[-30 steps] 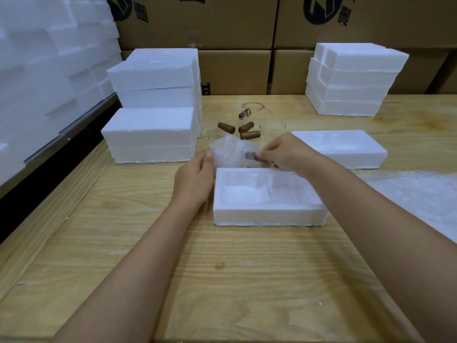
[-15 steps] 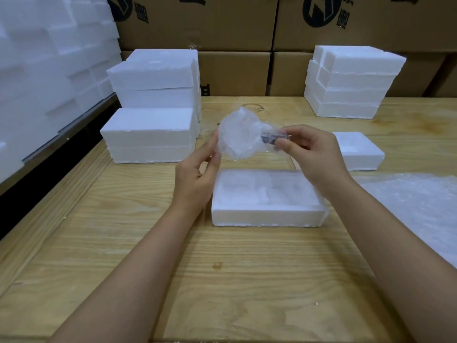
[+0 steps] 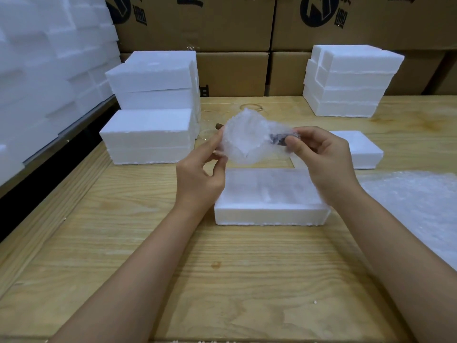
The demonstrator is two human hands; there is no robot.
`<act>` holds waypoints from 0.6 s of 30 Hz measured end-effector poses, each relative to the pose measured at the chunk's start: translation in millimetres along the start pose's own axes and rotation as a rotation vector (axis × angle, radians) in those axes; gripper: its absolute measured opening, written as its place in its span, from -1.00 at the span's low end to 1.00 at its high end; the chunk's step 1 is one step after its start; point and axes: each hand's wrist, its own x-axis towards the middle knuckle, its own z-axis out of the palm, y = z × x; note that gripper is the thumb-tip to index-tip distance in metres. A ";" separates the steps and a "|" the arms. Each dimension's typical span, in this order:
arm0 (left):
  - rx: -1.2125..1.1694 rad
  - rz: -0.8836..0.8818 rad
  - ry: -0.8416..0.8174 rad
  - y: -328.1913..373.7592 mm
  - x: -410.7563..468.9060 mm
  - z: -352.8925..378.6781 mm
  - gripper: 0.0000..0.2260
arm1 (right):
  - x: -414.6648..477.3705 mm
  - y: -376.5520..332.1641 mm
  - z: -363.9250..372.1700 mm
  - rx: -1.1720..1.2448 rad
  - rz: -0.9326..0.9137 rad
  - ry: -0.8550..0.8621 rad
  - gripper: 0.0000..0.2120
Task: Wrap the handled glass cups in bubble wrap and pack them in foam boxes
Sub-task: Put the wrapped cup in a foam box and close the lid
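Bubble-wrapped glass cup (image 3: 243,142), held in the air between both hands, just above and behind the open foam box (image 3: 269,196) on the desk (image 3: 173,268). Its long axis runs left to right: the rounded body toward the left hand (image 3: 200,179), the dark handle (image 3: 279,139) toward the right hand (image 3: 321,159). Left fingertips pinch the wrap at the body's edge; right thumb and fingers close on the wrapped handle. The box's long side lies parallel to the cup, so lowering it in probably needs little turning. A loose bubble wrap sheet (image 3: 415,199) lies to the right, well apart from the left hand.
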 end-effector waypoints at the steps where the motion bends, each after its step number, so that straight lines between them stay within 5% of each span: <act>1: -0.035 -0.025 0.011 3.6 0.7 0.3 -0.51 | 0.6 -1.4 1.1 0.009 -0.001 0.002 -0.93; 9: -0.206 -0.139 0.057 13.9 6.6 0.7 -0.69 | 5.1 -3.9 7.8 -0.049 0.137 0.047 -0.67; 18: -0.102 -0.153 -0.021 14.9 8.8 -1.4 -0.81 | 0.9 -5.6 12.5 -0.457 0.158 0.011 -0.42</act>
